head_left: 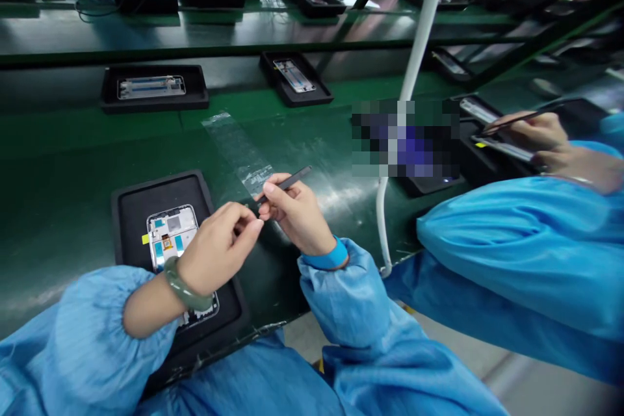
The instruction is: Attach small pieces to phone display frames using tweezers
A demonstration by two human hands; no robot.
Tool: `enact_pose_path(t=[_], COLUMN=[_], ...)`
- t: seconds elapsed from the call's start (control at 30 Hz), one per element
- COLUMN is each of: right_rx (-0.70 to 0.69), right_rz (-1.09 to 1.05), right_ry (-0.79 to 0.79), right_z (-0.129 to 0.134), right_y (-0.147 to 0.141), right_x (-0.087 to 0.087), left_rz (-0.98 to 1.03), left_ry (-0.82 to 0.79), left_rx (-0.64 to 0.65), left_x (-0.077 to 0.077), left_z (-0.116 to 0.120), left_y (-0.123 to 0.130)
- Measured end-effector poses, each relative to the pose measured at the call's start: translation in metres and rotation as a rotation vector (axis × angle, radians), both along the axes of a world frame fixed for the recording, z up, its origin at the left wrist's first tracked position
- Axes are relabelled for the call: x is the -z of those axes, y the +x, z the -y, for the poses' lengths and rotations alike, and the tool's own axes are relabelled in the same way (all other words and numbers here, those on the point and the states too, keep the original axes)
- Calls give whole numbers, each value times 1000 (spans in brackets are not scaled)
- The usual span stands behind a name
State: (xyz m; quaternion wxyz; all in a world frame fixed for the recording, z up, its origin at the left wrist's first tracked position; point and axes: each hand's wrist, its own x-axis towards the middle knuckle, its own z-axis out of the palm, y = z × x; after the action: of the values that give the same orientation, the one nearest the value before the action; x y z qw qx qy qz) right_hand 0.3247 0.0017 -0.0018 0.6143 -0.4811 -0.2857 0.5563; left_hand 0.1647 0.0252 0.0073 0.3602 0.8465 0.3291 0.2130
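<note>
My right hand, with a blue band at the wrist, grips a thin dark tool that slants up to the right. My left hand, wearing a green bangle, has thumb and fingertips pinched together close to the right fingertips; whatever is between them is too small to make out. Partly hidden under my left hand and wrist, an opened phone frame with a yellow tab lies in a black tray. A strip of clear tape is on the green bench beyond my hands.
Two black trays with phone frames stand farther back on the green bench. A white pole rises right of my hands. At the right, a co-worker's hands are over another tray. People in pink sit across.
</note>
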Motion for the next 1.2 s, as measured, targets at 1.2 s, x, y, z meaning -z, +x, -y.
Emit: enact_pose_path(t=[1.2], right_rx=[-141], right_rz=[35], right_ry=[91], right_z=[-18], right_y=[-85], right_x=[-7], left_rz=[40], left_ry=[388], left_rx=[-84], left_x=[13], left_z=[10], left_y=[-86])
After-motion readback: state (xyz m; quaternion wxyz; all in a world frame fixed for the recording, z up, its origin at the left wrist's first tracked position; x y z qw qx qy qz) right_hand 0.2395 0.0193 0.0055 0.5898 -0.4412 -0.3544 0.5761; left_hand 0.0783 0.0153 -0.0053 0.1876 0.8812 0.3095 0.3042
